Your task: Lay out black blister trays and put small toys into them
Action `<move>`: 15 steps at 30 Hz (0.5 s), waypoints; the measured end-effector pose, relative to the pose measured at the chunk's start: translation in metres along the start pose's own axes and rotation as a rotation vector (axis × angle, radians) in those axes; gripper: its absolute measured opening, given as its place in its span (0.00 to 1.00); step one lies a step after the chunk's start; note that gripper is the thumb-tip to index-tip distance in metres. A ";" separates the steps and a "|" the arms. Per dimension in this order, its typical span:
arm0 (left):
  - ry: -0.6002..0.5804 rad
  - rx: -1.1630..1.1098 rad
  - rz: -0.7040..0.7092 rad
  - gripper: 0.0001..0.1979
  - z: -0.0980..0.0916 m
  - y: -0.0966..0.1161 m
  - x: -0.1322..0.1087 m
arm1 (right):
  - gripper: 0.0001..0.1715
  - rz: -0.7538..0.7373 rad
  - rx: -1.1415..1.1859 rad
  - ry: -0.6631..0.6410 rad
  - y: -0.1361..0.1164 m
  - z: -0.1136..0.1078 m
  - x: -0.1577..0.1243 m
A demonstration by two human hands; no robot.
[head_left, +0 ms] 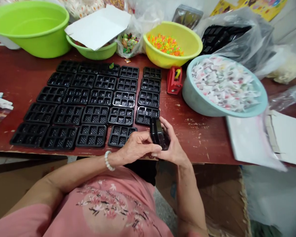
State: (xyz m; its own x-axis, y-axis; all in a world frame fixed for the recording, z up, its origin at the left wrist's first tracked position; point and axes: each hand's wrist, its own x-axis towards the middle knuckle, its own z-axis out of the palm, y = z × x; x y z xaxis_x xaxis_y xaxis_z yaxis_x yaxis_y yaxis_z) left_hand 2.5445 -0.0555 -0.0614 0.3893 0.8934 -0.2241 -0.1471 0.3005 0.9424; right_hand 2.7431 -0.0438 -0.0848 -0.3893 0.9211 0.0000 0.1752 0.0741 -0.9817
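A small stack of black plastic trays is tilted on edge between my two hands, close to the table's front edge. My right hand wraps round its right side, thumb along the lower edge. From the left, my left hand pinches the near edge, its fingers partly hidden behind the stack. Several rows of the same black compartment trays lie flat on the table to the left. The nearest one to my left hand is a tray at the front; another tray lies just behind the stack.
Behind the trays stand a large green basin, a green bowl under white card, and a yellow bowl of small bright pieces. A red tape dispenser sits beside a blue basin of wrapped packets. White sheets lie right.
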 end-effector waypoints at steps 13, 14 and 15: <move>0.201 -0.542 -0.427 0.26 0.003 -0.024 -0.024 | 0.72 0.195 -0.666 0.543 0.050 -0.095 -0.026; 0.198 -0.571 -0.457 0.26 0.008 -0.028 -0.027 | 0.72 0.209 -0.705 0.548 0.054 -0.099 -0.027; 0.197 -0.596 -0.484 0.26 0.013 -0.031 -0.030 | 0.71 0.218 -0.735 0.544 0.056 -0.101 -0.029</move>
State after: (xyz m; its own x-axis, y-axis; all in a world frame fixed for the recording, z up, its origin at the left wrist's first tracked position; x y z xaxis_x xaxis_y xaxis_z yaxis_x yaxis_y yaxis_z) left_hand 2.5494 -0.0959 -0.0809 0.3742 0.6437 -0.6676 -0.4866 0.7491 0.4496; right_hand 2.8555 -0.0276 -0.1206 0.1626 0.9815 0.1012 0.7940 -0.0693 -0.6039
